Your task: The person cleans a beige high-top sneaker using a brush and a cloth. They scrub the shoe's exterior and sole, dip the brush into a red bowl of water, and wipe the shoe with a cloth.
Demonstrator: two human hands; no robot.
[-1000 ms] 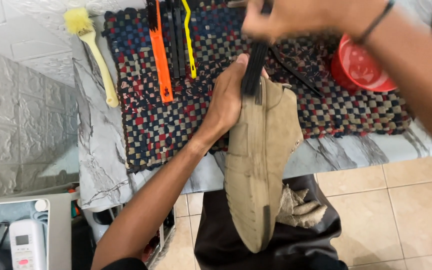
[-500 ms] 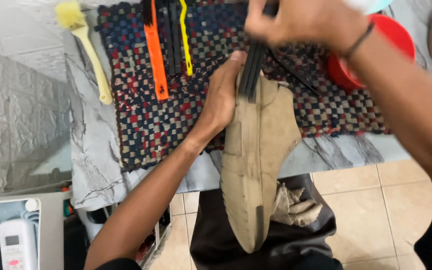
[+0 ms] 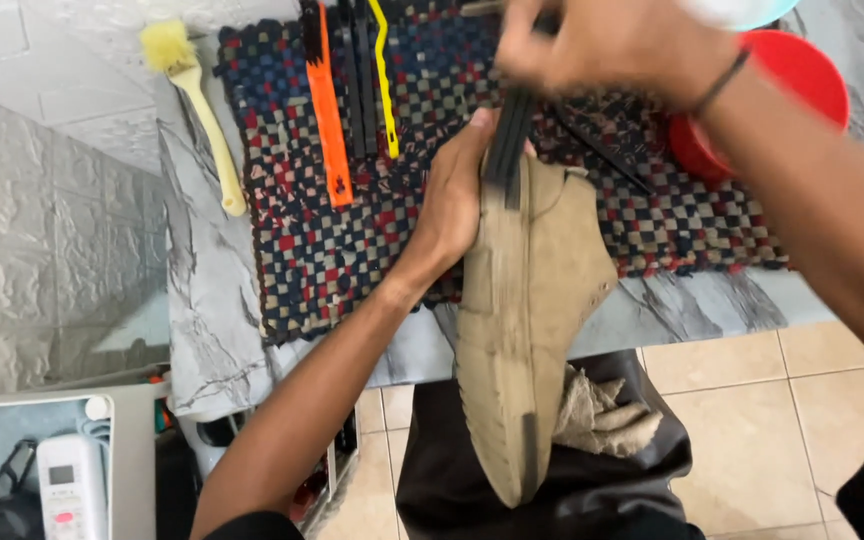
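**Two hands on one tan shoe**

Two bare hands work over a marble-patterned table (image 3: 222, 330) covered by a woven checked mat (image 3: 422, 230) in red, blue and white. The left hand (image 3: 452, 200) is closed around the upper end of a tan suede shoe (image 3: 527, 320), fingers wrapped behind it and the thumb side toward the camera. The shoe is held with its sole edge facing up, its upper end over the mat and its lower end reaching past the table's near edge, above the dark lap below.

The right hand (image 3: 602, 45), blurred, is clenched on the top of a black brush (image 3: 507, 150) with a long narrow body. The brush's lower end touches the shoe just beside the left hand's fingers. A dark band sits on the right wrist.

On the mat's far side lie an orange-handled brush (image 3: 330, 130), a yellow-handled tool (image 3: 384, 85) and dark tools between them, side by side. A pale yellow brush (image 3: 197, 110) lies on the bare tabletop, left of the mat. A red bowl (image 3: 802, 90) stands at the mat's right end, partly hidden by the right forearm. A crumpled beige cloth (image 3: 602, 410) rests on the lap, just beside the shoe. At lower left, a white remote control (image 3: 72, 485) lies on a grey surface.
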